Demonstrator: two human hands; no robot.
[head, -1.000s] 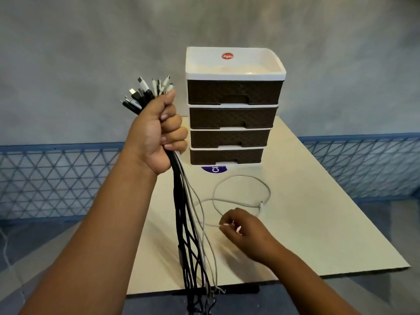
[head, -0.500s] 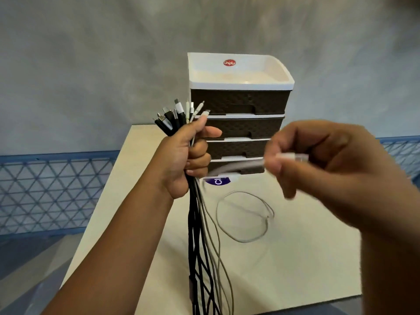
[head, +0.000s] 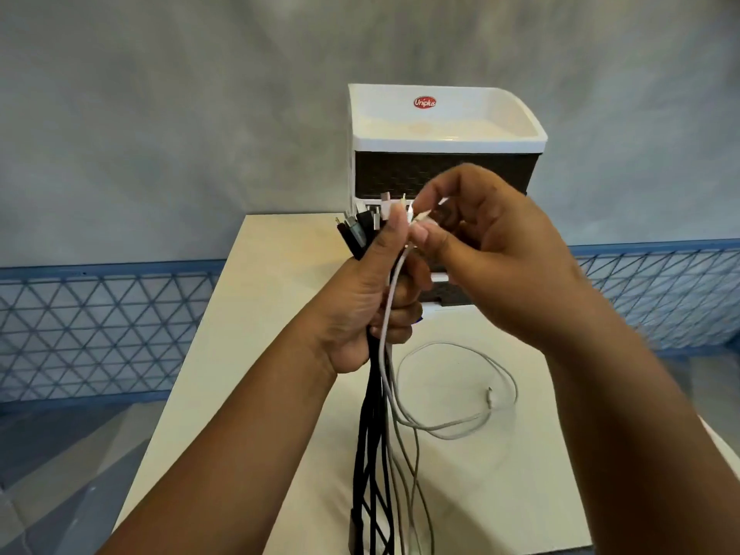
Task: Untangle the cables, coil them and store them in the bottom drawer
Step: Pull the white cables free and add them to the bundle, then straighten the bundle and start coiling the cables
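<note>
A: Gripping a bundle of cables, the left hand is closing in a fist around them, near the middle of the scene; the plug ends are sticking up above the fist and the black and grey lengths are hanging down past the near edge of the table.

B: And the right hand?

A: It is pinching the plug end of a white cable between thumb and fingertips, right against the top of the left fist. That cable is running down beside the bundle and looping out over the tabletop to the right.

B: What is standing behind the hands?

A: A drawer unit is sitting at the far end of the table, white frame, dark woven fronts, a red sticker on its top tray. The hands are blocking most of it, so I am seeing the top drawer clearly and only slivers of the lower ones; I cannot count them.

B: How many cables?

A: Several; they are overlapping too much to count. A blue lattice fence is running along both sides, with a grey wall behind.
</note>
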